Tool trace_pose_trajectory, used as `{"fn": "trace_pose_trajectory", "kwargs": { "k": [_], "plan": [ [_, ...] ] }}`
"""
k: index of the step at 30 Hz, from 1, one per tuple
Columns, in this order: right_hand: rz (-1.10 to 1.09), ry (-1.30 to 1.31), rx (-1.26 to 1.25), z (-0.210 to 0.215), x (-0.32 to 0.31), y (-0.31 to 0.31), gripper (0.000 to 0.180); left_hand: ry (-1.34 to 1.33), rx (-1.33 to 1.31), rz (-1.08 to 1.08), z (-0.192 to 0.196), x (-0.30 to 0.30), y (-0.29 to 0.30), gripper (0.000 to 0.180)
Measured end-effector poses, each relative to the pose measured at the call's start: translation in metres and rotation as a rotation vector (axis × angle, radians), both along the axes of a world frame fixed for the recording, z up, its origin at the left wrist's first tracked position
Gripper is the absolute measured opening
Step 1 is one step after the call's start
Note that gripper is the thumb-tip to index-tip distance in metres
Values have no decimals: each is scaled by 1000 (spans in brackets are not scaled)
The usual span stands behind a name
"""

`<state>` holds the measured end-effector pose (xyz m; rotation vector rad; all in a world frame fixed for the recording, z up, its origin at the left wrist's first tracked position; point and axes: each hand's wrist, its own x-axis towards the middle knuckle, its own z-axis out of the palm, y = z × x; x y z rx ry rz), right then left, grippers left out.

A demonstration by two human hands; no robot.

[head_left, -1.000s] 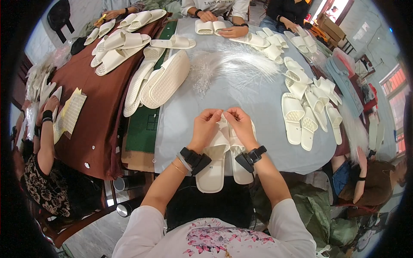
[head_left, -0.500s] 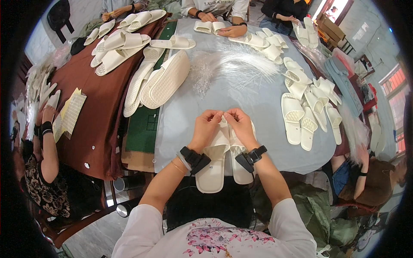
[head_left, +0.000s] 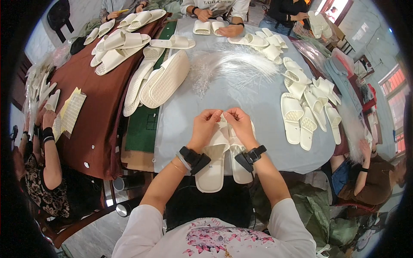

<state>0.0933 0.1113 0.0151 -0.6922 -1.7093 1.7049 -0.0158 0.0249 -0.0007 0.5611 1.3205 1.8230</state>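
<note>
Pair of cream slippers [head_left: 217, 161] lies soles-up at near edge of desk [head_left: 258, 99], heels overhanging toward person, so straps sit right under hands. Left hand [head_left: 205, 129] and right hand [head_left: 239, 125] meet above toe ends, fingers pressed together, pinching something small between them (too small to tell what). Bundle of white plastic strands [head_left: 232, 66] lies further up desk, within reach. Finished-looking slippers [head_left: 307, 114] stacked well apart to right.

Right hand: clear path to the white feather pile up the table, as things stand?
Probably yes. The right hand is pinching at the cream slipper pair; between it and the white feather pile lies only bare grey tabletop. It would likely need a forward stretch.
</note>
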Motion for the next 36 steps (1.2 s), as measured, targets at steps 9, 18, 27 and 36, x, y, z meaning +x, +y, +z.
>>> {"fn": "trace_pose_trajectory", "kwargs": {
  "k": [9,18,27,36],
  "plan": [
    [20,-36,19,3,1,-3,12,22,-27,0,0,-1,-4,22],
    [-20,-51,102,-6,7,2,17,142,-153,20,17,11,-2,21],
    [-19,8,189,-7,-4,4,19,265,-36,-5,0,-5,-2,20],
    [1,-21,156,-3,5,1,15,89,-24,14,1,2,-2,19]
  ]
}}
